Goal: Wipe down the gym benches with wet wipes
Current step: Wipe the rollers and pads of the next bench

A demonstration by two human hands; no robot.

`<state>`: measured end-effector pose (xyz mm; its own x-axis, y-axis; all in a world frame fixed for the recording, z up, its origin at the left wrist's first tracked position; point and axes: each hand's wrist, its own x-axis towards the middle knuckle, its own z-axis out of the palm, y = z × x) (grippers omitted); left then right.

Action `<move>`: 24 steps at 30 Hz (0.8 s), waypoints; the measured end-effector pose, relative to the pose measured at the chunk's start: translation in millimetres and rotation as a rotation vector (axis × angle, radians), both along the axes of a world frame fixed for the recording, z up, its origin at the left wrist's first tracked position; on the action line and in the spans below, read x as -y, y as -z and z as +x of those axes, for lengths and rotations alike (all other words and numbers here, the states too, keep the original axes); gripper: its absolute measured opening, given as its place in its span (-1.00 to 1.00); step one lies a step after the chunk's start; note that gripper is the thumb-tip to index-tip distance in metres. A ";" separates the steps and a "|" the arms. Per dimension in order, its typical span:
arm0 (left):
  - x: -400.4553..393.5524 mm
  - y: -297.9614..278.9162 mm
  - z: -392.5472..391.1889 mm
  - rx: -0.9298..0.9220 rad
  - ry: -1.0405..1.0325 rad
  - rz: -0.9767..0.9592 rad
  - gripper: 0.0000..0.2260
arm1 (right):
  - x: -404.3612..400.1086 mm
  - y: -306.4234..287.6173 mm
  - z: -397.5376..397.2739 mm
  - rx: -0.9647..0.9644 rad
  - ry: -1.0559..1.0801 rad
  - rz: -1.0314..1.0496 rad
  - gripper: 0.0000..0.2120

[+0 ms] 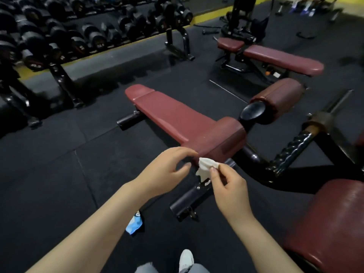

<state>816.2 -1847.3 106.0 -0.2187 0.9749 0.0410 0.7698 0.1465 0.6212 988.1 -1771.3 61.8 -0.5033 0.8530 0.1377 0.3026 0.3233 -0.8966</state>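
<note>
Getting the wet wipe ready beside the red bench

The right hand [229, 186] pinches a crumpled white wet wipe [206, 169] in its fingers [213, 171]; the left hand [167, 170] is loosely open, holds nothing, and reaches for the wipe. The person would do well to spread it flat first, so more of it rubs the pad. The wipe hangs just beside the near end of the bench [177, 113]. A blue packet [135, 223] lies on the black floor [59, 174]. Farther off stand another bench [281, 58] and a dumbbell rack [59, 36].
</note>
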 end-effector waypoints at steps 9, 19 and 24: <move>-87.2 4.6 -34.3 0.065 0.221 -0.013 -0.67 | -26.3 19.5 -13.0 -0.131 0.450 -0.325 -0.73; -140.3 -1.9 -77.2 0.102 0.475 -0.085 -0.54 | -115.5 12.4 -51.5 -0.059 0.791 0.221 -0.76; -158.4 -3.3 -84.8 0.158 0.545 -0.106 -0.55 | -75.2 40.9 -66.2 -0.030 0.713 0.194 -0.70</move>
<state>731.4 -1688.9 109.3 0.3209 0.9455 -0.0559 0.6506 -0.1772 0.7384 921.9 -1696.1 20.9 0.1702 0.9304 0.3245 0.4750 0.2110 -0.8543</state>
